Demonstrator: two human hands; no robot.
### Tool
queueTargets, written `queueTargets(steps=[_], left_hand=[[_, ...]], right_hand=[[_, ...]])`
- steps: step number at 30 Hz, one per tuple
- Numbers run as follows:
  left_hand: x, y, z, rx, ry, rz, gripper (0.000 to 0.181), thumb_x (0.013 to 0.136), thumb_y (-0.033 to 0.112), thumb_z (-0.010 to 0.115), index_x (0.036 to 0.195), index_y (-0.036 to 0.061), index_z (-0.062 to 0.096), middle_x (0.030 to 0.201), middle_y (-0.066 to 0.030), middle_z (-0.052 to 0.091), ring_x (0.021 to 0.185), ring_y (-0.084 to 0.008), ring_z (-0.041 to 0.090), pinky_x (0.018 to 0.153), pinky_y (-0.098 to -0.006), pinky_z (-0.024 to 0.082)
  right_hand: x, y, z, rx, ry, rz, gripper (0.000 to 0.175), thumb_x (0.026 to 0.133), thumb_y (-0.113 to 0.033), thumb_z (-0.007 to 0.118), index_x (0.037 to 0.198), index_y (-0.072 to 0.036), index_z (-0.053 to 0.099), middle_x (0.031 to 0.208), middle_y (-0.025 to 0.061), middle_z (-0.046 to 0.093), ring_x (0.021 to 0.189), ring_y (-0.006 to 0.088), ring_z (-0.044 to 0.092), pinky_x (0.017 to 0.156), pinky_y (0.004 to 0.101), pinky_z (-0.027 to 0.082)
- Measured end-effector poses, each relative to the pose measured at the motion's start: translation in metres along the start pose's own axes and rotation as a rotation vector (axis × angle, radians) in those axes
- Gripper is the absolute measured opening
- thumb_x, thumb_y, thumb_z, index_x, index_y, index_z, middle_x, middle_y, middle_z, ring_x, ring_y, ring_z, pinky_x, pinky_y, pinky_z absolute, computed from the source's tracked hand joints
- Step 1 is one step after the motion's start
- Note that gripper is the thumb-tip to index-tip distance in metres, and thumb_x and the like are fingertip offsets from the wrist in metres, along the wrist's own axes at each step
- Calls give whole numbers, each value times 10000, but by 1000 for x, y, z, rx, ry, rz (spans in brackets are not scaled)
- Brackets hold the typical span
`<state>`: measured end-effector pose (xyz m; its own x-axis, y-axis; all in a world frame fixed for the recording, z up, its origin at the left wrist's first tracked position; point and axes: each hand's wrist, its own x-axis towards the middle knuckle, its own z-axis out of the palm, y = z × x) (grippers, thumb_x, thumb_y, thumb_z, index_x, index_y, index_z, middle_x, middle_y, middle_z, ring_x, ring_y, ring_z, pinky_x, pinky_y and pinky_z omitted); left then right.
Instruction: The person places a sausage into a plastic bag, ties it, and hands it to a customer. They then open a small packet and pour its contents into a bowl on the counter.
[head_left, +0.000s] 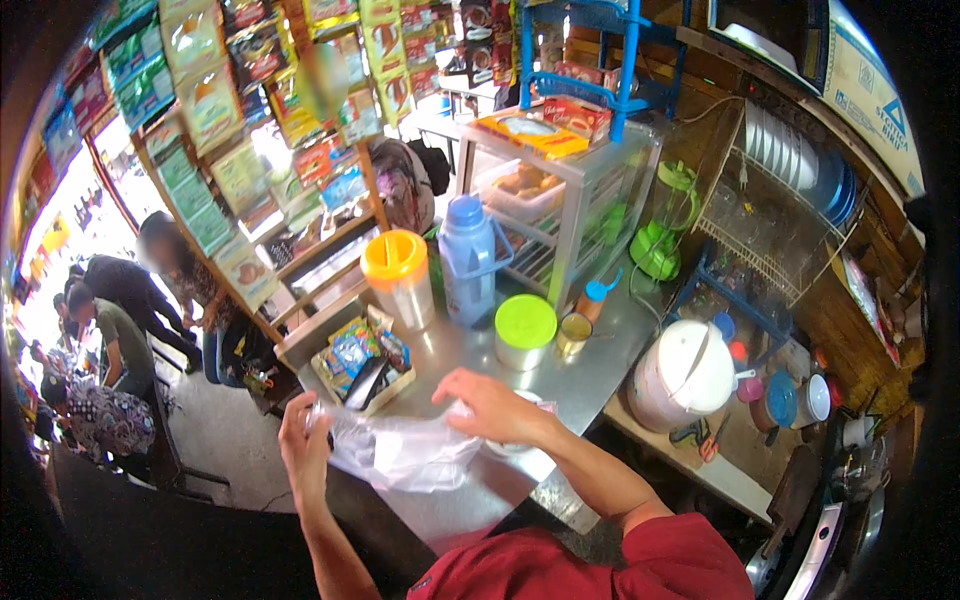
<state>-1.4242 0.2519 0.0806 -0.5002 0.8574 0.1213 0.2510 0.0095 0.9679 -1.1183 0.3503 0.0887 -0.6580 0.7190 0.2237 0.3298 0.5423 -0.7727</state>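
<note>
A clear plastic bag (409, 452) is stretched between my two hands above the front of the metal counter (442, 510). My left hand (306, 442) pinches its left end, with thumb and fingers raised. At the bag's other end, my right hand (491, 409) grips the plastic between thumb and fingers. Just beyond the bag lies an open box of packaged sachets (356, 352), with a dark item resting on top. Partly hidden beneath my right forearm is a round white container (514, 448).
Behind stand an orange-lidded pitcher (399, 285), a blue thermos flask (469, 262), a green-lidded canister (525, 334) and a glass display case (570, 202). A lidded white bucket (679, 375) and scissors (707, 444) occupy the right-hand table. Several people (124, 352) are at the left.
</note>
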Motion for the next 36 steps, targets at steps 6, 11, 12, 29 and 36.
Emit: queueTargets(steps=[6, 11, 12, 29, 36], left_hand=[[-8, 70, -17, 792, -176, -166, 677, 814, 272, 800, 1429, 103, 572, 1107, -135, 715, 988, -314, 659, 889, -441, 512], [25, 152, 56, 781, -44, 308, 567, 869, 259, 767, 1395, 116, 613, 1151, -149, 720, 1059, -326, 673, 960, -451, 498], [47, 163, 90, 616, -72, 323, 505, 892, 234, 749, 1368, 108, 635, 1175, -146, 713, 1114, -327, 652, 1015, -438, 468], [227, 216, 406, 531, -264, 893, 530, 845, 399, 681, 1323, 170, 672, 1422, -114, 550, 1334, -328, 513, 1094, -585, 379], [225, 226, 396, 672, -375, 854, 705, 828, 656, 693, 1366, 202, 643, 1506, -140, 443, 1404, -399, 423, 1091, -696, 337]], right_hand=[[21, 7, -204, 20, 481, -34, 297, 970, -293, 704, 1091, -23, 719, 907, 68, 720, 855, 164, 667, 761, 350, 553], [180, 56, -351, -571, 587, -102, 247, 924, -223, 662, 992, -3, 752, 920, 193, 743, 858, 318, 726, 749, 439, 550], [204, 68, -359, -685, 520, 18, 260, 910, -236, 676, 997, -4, 755, 943, 229, 741, 893, 388, 726, 766, 492, 556], [236, 131, -361, -791, 838, -165, 144, 988, -175, 558, 950, -55, 628, 990, 206, 675, 902, 475, 659, 750, 594, 513], [242, 132, -364, -403, 931, -150, 302, 1069, -287, 494, 951, -16, 558, 911, 243, 628, 861, 468, 599, 745, 540, 452]])
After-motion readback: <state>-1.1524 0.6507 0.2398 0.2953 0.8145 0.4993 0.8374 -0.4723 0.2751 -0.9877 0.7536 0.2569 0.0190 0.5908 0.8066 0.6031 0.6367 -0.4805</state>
